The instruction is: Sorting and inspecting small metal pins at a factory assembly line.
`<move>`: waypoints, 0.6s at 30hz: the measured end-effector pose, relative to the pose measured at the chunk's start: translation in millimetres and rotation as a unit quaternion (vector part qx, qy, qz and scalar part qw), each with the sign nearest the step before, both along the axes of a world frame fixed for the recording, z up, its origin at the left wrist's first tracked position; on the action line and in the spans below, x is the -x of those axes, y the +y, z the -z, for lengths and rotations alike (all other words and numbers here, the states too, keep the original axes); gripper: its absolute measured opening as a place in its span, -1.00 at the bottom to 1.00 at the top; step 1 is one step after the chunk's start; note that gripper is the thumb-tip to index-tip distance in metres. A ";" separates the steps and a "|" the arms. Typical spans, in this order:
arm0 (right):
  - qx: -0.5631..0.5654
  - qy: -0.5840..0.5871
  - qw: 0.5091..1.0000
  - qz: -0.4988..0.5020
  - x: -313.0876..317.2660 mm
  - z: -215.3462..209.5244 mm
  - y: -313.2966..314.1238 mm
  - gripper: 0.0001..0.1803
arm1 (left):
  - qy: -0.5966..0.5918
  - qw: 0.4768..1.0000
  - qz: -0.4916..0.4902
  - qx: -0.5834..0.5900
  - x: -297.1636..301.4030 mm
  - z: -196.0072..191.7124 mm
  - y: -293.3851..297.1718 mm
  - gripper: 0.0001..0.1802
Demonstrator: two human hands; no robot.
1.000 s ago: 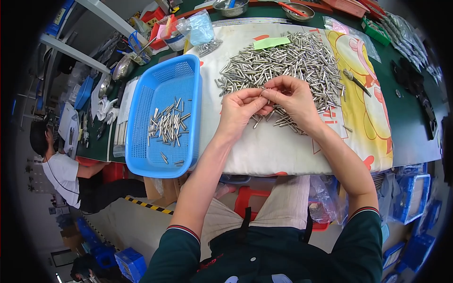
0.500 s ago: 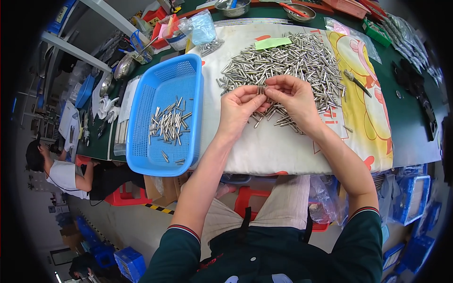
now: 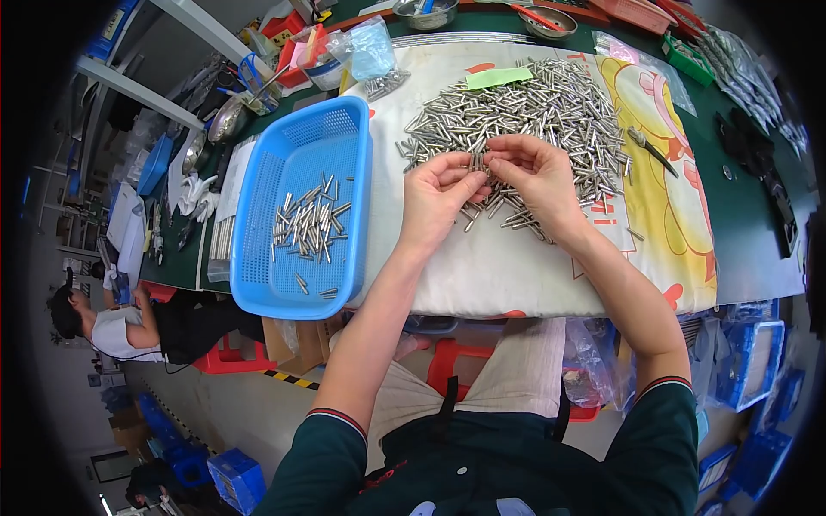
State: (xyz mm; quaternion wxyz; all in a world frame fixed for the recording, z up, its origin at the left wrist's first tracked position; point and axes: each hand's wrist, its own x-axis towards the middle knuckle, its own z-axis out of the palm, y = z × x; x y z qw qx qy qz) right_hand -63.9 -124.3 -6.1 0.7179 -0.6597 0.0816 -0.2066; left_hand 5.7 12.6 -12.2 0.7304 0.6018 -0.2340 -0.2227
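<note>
My left hand (image 3: pixel 441 194) is closed, its thumb and fingers pinching a few small metal pins (image 3: pixel 476 161) at the near edge of a heap. My right hand (image 3: pixel 538 176) meets it there, thumb and forefinger pinched against the same pins. How many pins are held is partly hidden by the fingers. Beyond and around both hands spreads the large heap of silvery metal pins (image 3: pixel 551 112), with a green paper slip (image 3: pixel 499 78) lying on top. To the left, a blue plastic basket (image 3: pixel 242 258) holds a smaller pile of similar pins (image 3: pixel 311 219).
A cloth with printed figures (image 3: pixel 413 292) covers the green table. A dark-handled tool (image 3: pixel 654 150) lies right of the heap. Metal bowls (image 3: pixel 425 15) and a bagged bunch of pins (image 3: pixel 386 83) stand at the back. A person (image 3: pixel 120 322) sits at far left.
My hands stay nearly in place, with the fingers shifting slightly around the pins. At far left the seated person's arm has moved.
</note>
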 end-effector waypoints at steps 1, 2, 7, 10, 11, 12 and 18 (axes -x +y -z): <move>0.033 0.003 0.999 0.005 0.2 0.1 -0.5 -0.77 | 0.002 1.000 0.007 -0.010 -0.1 0.1 0.3 -0.79; 0.066 0.005 0.998 0.010 0.2 0.2 -0.7 -0.77 | 0.002 1.000 0.007 -0.010 -0.1 0.4 0.4 -0.79; 0.072 0.027 0.997 -0.024 3.1 -5.4 -0.9 -0.79 | 0.009 1.000 0.024 -0.017 0.8 -0.5 0.6 -0.69; 0.077 0.040 0.995 -0.046 4.1 -10.2 -2.3 -0.81 | 0.006 0.999 0.045 -0.027 0.8 -1.3 0.7 -0.60; 0.088 0.047 0.994 -0.049 4.0 -10.8 -3.0 -0.82 | 0.006 0.999 0.046 -0.027 1.2 -2.1 0.6 -0.60; 0.088 0.047 0.994 -0.048 4.0 -10.7 -4.2 -0.82 | 0.008 0.998 0.061 -0.028 1.6 -3.2 0.6 -0.58; 0.241 0.069 0.965 -0.076 3.6 -14.9 -10.8 -0.82 | 0.042 0.993 0.102 -0.036 0.2 -7.3 3.8 -0.53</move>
